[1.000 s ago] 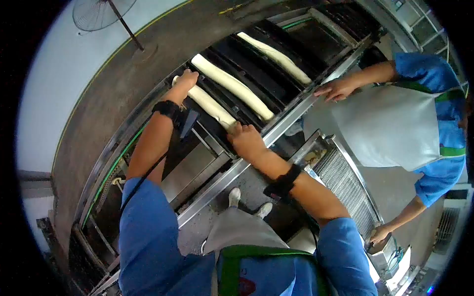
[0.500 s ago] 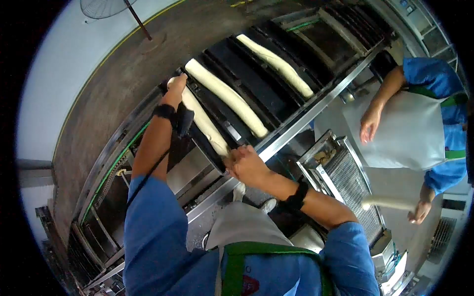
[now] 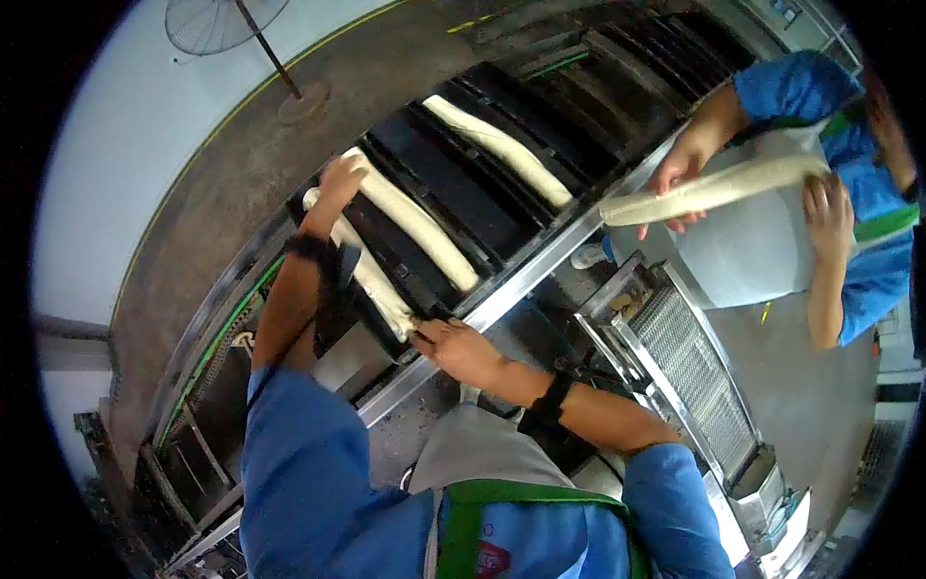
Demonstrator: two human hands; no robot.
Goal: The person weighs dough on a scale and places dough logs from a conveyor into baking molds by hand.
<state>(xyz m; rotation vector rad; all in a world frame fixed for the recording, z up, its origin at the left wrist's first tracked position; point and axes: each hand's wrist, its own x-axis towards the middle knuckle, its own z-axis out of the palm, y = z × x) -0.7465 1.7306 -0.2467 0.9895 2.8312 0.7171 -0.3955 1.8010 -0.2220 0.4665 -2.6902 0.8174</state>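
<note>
Long pale dough rolls lie in dark trough-shaped trays. The nearest dough roll (image 3: 371, 275) has a ragged, pinched-looking near end, and my right hand (image 3: 461, 352) has its curled fingers on that end. At the far end of the second dough roll (image 3: 415, 217), my left hand (image 3: 340, 185) is bent over the dough with its fingers closed, slightly blurred. The far tip of the nearest roll shows just beside that hand. A third dough roll (image 3: 502, 150) rests farther along, in another dark tray (image 3: 453, 183). Black bands circle both my wrists.
Across the metal rail (image 3: 531, 261), a co-worker in blue sleeves and a pale apron holds another dough roll (image 3: 714, 193) in both hands. A mesh-topped metal conveyor (image 3: 680, 352) stands right of me. A fan (image 3: 222, 24) stands beyond the line.
The trays have shifted left and towards me. My left hand has gone from the nearest roll's far end to the second roll's. The co-worker has raised a dough roll over the rail.
</note>
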